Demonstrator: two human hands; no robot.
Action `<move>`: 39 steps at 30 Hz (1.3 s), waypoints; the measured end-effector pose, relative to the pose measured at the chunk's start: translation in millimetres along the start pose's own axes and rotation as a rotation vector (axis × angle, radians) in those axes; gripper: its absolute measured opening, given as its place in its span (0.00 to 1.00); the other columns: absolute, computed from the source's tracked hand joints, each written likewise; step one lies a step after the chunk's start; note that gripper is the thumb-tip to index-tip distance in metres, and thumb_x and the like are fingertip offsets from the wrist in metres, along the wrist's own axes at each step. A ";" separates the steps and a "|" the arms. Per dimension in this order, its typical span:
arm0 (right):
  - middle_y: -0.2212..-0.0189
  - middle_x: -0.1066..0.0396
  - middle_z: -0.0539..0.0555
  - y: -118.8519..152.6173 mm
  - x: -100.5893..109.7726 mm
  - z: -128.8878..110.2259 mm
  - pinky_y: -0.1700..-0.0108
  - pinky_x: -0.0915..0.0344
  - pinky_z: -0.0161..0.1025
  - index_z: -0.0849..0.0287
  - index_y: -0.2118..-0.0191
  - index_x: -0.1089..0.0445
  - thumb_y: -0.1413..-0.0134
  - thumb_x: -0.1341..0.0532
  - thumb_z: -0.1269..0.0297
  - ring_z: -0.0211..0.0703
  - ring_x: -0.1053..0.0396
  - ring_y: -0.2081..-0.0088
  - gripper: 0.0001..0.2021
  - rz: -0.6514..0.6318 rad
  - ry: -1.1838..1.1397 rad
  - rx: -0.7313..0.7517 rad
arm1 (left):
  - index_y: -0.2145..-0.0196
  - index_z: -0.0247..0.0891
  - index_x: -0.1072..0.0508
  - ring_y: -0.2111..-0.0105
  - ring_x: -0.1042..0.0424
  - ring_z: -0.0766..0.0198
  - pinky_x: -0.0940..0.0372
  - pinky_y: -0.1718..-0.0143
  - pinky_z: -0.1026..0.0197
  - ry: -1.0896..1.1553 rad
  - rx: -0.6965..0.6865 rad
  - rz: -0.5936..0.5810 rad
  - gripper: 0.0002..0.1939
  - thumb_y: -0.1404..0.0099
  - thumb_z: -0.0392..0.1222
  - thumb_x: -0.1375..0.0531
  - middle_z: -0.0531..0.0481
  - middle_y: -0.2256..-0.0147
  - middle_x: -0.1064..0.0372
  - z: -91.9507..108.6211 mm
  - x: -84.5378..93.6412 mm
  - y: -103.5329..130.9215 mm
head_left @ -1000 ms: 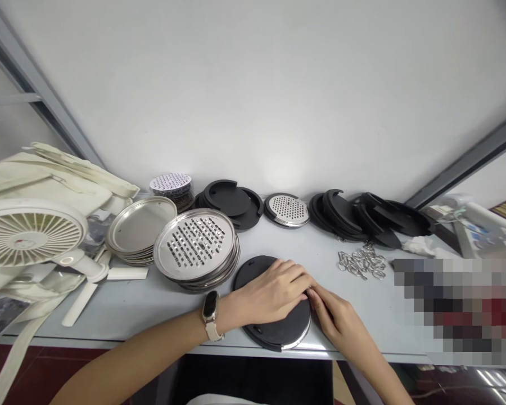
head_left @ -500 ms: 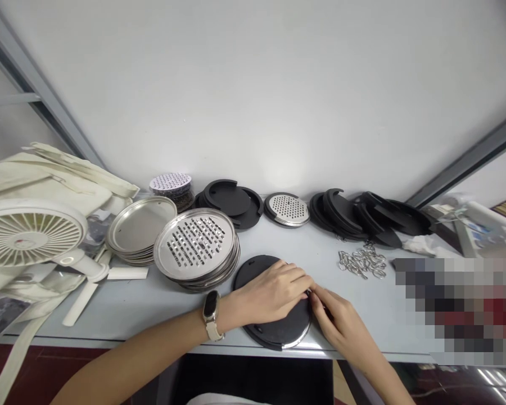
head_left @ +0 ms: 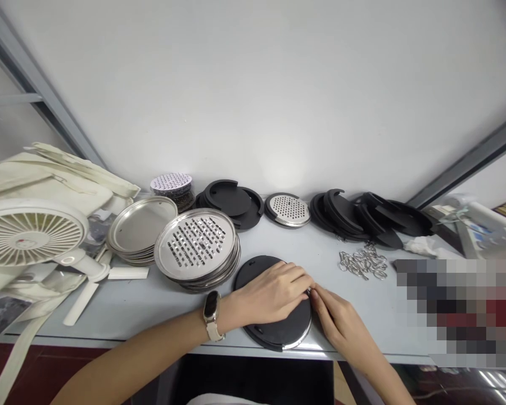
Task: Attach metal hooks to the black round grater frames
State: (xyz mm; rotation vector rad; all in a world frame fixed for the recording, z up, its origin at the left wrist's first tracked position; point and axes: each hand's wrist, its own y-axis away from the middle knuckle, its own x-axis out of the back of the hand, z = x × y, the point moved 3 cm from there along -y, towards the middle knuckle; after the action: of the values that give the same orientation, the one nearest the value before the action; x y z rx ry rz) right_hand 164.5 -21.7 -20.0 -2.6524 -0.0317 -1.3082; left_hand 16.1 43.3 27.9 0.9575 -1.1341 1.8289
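Observation:
A round black disc [head_left: 284, 323] with a shiny metal edge lies near the table's front edge. My left hand [head_left: 276, 292], with a watch on its wrist, rests across the disc, its fingers closed at the disc's right rim. There my right hand [head_left: 331, 312] meets it, thumb and fingers pinched together. Something small and metallic shows between the fingertips, too hidden to name. Left of the disc stands a stack of metal grater plates [head_left: 200, 244]. A pile of metal rings [head_left: 362, 261] lies to the right.
Plain metal plates [head_left: 143, 225] and a white fan [head_left: 29, 233] are at the left. Along the wall are black discs [head_left: 227, 199], a grater plate in a black holder [head_left: 287, 209] and black holders [head_left: 341, 211]. A pixelated patch covers the right side.

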 end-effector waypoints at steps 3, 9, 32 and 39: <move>0.77 0.37 0.50 -0.5 -1.0 -0.5 0.72 0.42 0.36 0.56 0.69 0.41 0.34 0.57 0.61 0.41 0.36 0.76 0.14 0.024 0.027 0.009 | 0.60 0.33 0.36 0.58 0.35 0.61 0.39 0.53 0.59 0.008 0.043 0.028 0.05 0.33 0.36 0.47 0.46 0.60 0.36 0.1 2.1 -0.3; 0.78 0.39 0.48 -0.6 -1.0 -0.7 0.72 0.43 0.35 0.55 0.70 0.43 0.34 0.56 0.62 0.39 0.38 0.77 0.13 0.024 0.003 0.014 | 0.63 0.34 0.35 0.59 0.35 0.61 0.39 0.54 0.59 0.008 0.067 0.062 0.04 0.34 0.37 0.47 0.47 0.62 0.35 -0.7 0.9 -0.5; 0.79 0.41 0.46 0.1 0.1 0.2 0.73 0.45 0.34 0.56 0.71 0.44 0.36 0.53 0.61 0.36 0.41 0.77 0.12 -0.001 -0.035 0.000 | 0.65 0.34 0.33 0.61 0.36 0.60 0.42 0.55 0.58 -0.074 0.080 0.093 0.07 0.34 0.40 0.47 0.47 0.65 0.34 -2.9 -3.4 0.1; 0.79 0.41 0.46 -0.1 -0.5 1.9 0.73 0.45 0.33 0.56 0.72 0.44 0.36 0.53 0.61 0.36 0.41 0.78 0.12 0.005 -0.009 -0.006 | 0.66 0.35 0.34 0.61 0.36 0.61 0.41 0.55 0.58 -0.097 0.081 0.091 0.06 0.35 0.40 0.46 0.48 0.66 0.35 -2.3 -2.6 0.0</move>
State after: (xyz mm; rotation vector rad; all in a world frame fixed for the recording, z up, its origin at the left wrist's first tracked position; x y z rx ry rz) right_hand 165.6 -21.2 -21.5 -2.6614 -0.0227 -1.2968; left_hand 16.7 44.9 24.9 1.0665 -1.1867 1.9321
